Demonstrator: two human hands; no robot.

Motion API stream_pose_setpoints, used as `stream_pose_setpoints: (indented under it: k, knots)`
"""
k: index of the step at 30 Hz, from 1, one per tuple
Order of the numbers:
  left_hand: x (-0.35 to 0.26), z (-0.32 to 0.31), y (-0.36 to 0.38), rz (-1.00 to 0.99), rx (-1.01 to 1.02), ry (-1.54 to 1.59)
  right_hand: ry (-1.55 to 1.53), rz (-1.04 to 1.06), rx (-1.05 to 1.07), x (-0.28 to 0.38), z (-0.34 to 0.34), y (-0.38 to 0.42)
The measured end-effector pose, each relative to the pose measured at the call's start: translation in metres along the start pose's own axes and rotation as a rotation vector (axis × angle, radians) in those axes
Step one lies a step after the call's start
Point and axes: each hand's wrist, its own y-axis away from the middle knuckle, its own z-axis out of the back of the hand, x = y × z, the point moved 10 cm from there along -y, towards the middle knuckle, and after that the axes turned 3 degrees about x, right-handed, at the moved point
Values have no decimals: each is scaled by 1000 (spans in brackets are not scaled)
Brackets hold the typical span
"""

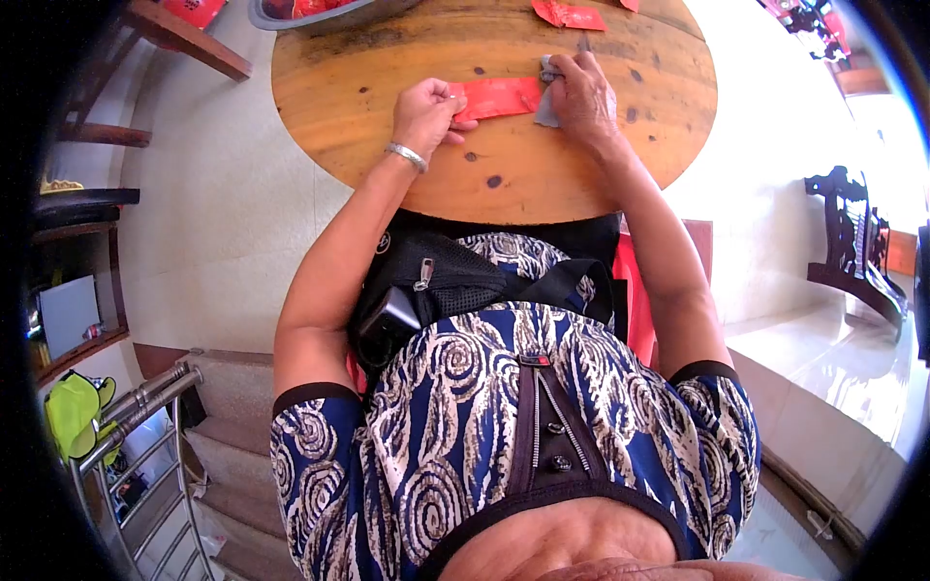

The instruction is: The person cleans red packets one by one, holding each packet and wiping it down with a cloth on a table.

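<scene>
A flat red strip (499, 98), paper or thin plastic, lies across the wooden table in front of me. My left hand (424, 118) pinches its left end between thumb and fingers. At the strip's right end, my right hand (584, 100) is closed on a grey cloth (548, 112) that touches or nearly touches the strip. Part of the cloth is hidden under the fingers. Farther back on the table lies another red piece (570, 15), with the edge of one more beside it.
The round wooden table (504, 184) has a grey basin (334, 17) with red items at its far left edge. A wooden stool or chair (184, 39) stands at left. Stairs with a metal railing (145, 407) are behind left; a carved dark chair (848, 232) is at right.
</scene>
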Motion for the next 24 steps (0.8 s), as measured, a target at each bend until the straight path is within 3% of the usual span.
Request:
stream_pose_setpoints:
  k: [3, 6, 8, 11, 24]
  knots:
    - [0, 2, -1, -4, -29, 25, -146, -17, -73, 5, 17, -5]
    - [1, 1, -1, -25, -29, 14, -264, 103, -128, 43, 21, -1]
    - [0, 0, -1, -5, -36, -17, -408, 234, -38, 74, 8, 7]
    - [2, 0, -3, -33, -33, 7, -241, 400, 16, 107, -8, 20]
    - [-1, 0, -1, -29, -31, -23, -118, 197, -4, 65, -13, 8]
